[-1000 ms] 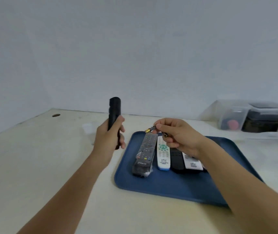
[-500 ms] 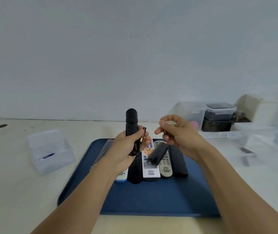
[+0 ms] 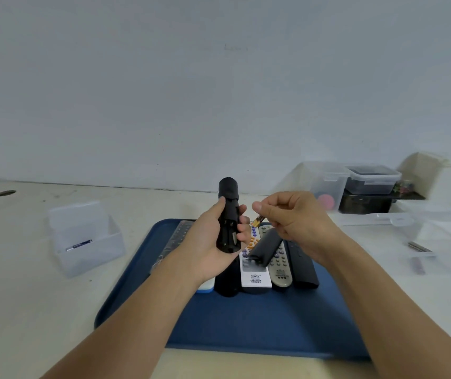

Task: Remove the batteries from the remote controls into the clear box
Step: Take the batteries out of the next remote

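Desk (image 3: 27, 310): we work at a pale wooden top.
Tray (image 3: 246, 329): flat blue plastic, several remotes in a row, apparently still to do.
Clear box (image 3: 84, 239): see-through plastic, left of tray, one battery inside.
Left hand (image 3: 210, 242): grips an upright black remote control (image 3: 228, 214), compartment open.
Right hand (image 3: 292, 220): pinches a small gold-tipped battery (image 3: 256, 221), not yet boxed.

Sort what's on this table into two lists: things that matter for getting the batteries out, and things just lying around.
Part of the job:
- black remote, gripped upright by the left hand
- battery, pinched by the right hand
- clear box left of the tray
- remotes on the blue tray
- loose black cover lying across them

Lying about:
- stacked containers at back right
- small metal pieces at right
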`<state>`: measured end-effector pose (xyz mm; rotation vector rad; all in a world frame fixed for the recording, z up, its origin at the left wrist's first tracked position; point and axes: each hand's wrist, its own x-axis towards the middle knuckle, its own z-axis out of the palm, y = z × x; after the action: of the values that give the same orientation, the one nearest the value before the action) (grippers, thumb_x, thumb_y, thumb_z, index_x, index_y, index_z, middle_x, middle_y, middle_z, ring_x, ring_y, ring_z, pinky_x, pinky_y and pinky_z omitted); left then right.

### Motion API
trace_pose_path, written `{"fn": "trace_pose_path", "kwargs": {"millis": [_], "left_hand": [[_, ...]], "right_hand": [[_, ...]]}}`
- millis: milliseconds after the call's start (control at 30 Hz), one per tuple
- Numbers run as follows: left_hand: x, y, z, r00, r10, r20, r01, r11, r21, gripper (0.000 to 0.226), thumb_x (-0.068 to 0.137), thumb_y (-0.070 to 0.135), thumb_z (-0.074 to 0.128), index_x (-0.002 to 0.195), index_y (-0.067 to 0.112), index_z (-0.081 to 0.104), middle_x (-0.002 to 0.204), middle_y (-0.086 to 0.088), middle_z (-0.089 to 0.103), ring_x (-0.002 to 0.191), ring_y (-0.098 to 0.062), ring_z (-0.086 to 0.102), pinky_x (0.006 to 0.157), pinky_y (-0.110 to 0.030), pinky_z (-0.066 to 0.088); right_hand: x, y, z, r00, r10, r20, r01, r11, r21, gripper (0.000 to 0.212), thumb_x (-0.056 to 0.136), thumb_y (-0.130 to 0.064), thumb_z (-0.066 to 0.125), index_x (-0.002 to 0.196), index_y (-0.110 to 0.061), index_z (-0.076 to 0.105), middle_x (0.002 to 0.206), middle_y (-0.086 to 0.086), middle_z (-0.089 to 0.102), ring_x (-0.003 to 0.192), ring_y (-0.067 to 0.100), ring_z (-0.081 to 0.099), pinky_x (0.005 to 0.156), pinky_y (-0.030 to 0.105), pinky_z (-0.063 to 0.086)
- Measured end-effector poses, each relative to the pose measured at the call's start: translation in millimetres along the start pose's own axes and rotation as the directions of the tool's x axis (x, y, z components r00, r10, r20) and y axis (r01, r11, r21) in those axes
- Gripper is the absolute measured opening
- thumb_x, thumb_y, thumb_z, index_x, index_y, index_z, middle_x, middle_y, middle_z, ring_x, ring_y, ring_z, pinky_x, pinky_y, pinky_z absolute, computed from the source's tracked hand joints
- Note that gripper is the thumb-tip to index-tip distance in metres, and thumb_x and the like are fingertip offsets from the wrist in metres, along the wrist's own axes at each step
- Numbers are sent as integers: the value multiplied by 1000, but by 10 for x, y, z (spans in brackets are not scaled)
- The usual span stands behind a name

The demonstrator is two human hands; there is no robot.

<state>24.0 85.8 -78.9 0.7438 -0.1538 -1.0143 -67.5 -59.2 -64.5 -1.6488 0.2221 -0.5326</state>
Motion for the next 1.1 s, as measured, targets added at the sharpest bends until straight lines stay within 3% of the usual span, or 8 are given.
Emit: {"fn": "trace_pose_path", "kwargs": {"millis": [167, 400, 567, 700, 767, 867, 967, 1100], "left_hand": [[51, -10, 29, 991, 122, -63, -115, 988, 103, 48, 109, 42, 39, 104, 3, 66, 68, -9, 63, 52, -15, 53, 45, -23, 46], [22, -26, 70, 979, 181, -95, -160, 967, 198, 48, 108, 45, 39, 110, 3, 64, 66, -6, 57, 49, -13, 48, 39, -22, 39], [3, -39, 102, 986, 159, -53, -146, 969, 199, 36, 107, 38, 42, 106, 6, 59, 68, -6, 53, 47, -13, 43, 36, -21, 33], [-4, -14, 82, 990, 129, -65, -119, 982, 145, 38, 103, 34, 42, 103, 1, 61, 68, -8, 52, 47, -14, 43, 36, -21, 33], [-4, 4, 68, 987, 136, -83, -125, 985, 121, 37, 101, 31, 41, 106, 0, 61, 68, -9, 53, 47, -14, 44, 36, -21, 34], [-14, 25, 60, 985, 143, -92, -135, 987, 83, 36, 99, 26, 38, 105, -1, 61, 73, -10, 54, 49, -15, 44, 39, -21, 33], [-25, 13, 78, 989, 125, -77, -121, 991, 63, 32, 104, 23, 36, 103, 1, 60, 74, -10, 55, 52, -16, 47, 41, -23, 37], [-45, -28, 110, 991, 109, -76, -103, 992, 78, 35, 109, 26, 37, 109, 1, 61, 84, -12, 63, 57, -17, 57, 56, -25, 41]], "right_hand": [[-34, -4, 173, 991, -64, 120, 66, 998, -9, 9, 93, -14, 69, 90, -6, 71, 67, 7, 68, 54, 12, 54, 48, 17, 41], [-45, -34, 211, 979, -201, -20, 198, 974, -109, 17, 80, -6, 82, 87, 1, 69, 67, 14, 73, 54, 18, 69, 52, 23, 51], [-47, -14, 215, 988, -133, -78, 139, 987, 81, 9, 87, -3, 74, 95, -7, 76, 76, 12, 75, 67, 17, 70, 63, 19, 54], [-45, -35, 220, 999, 39, -15, -33, 954, 298, 18, 100, -7, 56, 107, -7, 73, 83, 10, 69, 69, 20, 68, 64, 25, 57], [-55, -53, 191, 1000, 22, -5, -21, 985, 173, 18, 100, -6, 56, 111, -8, 70, 79, 9, 66, 60, 17, 63, 55, 24, 54], [-89, -119, 142, 996, -84, -7, 83, 994, -64, 19, 86, -8, 76, 104, -8, 70, 71, 8, 70, 53, 12, 56, 51, 20, 47], [-111, -153, 154, 991, -132, 16, 133, 989, -66, 10, 77, -2, 82, 84, -3, 74, 69, 12, 74, 53, 10, 64, 54, 15, 50], [-129, -129, 213, 987, -139, 77, 150, 974, -169, 9, 87, 5, 71, 91, -1, 77, 79, 18, 75, 58, 12, 68, 61, 16, 53]]}}
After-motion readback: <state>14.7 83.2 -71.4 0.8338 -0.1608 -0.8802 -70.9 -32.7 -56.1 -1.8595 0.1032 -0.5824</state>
